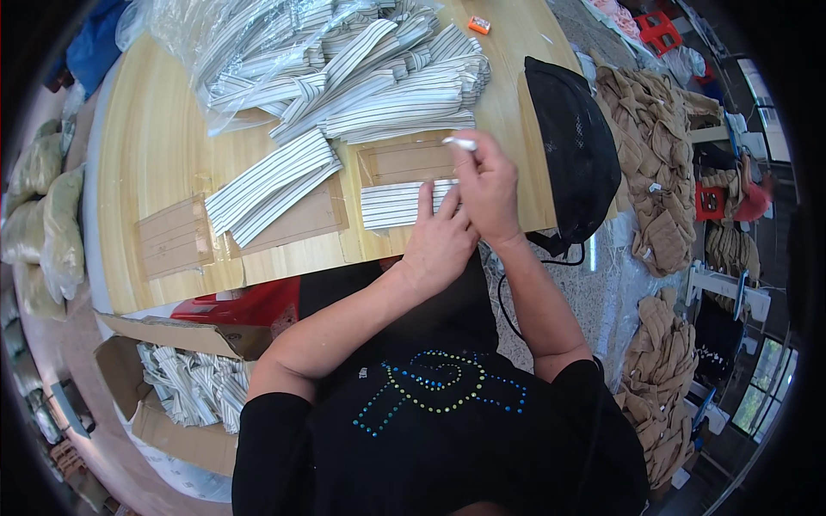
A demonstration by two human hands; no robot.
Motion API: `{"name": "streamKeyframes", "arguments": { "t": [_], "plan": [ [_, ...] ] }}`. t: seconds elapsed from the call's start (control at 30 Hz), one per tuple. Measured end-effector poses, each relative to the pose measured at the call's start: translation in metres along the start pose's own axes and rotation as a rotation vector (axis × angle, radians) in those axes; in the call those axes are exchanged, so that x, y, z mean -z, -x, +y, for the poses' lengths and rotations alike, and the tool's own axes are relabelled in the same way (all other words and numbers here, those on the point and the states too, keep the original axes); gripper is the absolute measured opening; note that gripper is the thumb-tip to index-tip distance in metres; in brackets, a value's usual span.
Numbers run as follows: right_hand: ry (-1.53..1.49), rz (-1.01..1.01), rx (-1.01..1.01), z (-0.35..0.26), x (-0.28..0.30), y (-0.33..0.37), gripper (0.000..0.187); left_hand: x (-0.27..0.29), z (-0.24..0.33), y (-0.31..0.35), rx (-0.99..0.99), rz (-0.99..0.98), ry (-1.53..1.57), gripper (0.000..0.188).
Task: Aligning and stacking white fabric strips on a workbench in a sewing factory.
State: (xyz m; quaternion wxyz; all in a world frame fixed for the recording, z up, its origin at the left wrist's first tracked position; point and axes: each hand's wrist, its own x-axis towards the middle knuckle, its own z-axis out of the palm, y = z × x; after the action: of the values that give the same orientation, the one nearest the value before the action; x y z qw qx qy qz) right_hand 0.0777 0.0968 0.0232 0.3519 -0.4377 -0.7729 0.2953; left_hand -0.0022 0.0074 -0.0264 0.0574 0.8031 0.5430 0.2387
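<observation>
head view, left to right: a cardboard box of striped pieces is seen below the wooden table. a fanned stack of striped fabric strips is laid beside a brown template. the small striped piece is pressed flat at the table's near edge by the left hand, fingers extended and gripping nothing. what seems a white marking pen is pinched in the right hand, just above that piece. a black mesh bag lies further right.
</observation>
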Motion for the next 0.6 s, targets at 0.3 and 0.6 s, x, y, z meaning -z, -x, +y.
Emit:
{"name": "streamKeyframes", "arguments": {
  "t": [0.3, 0.6],
  "plan": [
    [0.08, 0.171, 0.227, 0.032, 0.017, -0.027, 0.033, 0.112, -0.025, -0.002, -0.006, 0.338, -0.025, 0.021],
    [0.274, 0.125, 0.362, 0.025, 0.031, 0.025, 0.033, 0.104, -0.064, 0.017, 0.163, 0.411, -0.249, 0.025]
  ]
}}
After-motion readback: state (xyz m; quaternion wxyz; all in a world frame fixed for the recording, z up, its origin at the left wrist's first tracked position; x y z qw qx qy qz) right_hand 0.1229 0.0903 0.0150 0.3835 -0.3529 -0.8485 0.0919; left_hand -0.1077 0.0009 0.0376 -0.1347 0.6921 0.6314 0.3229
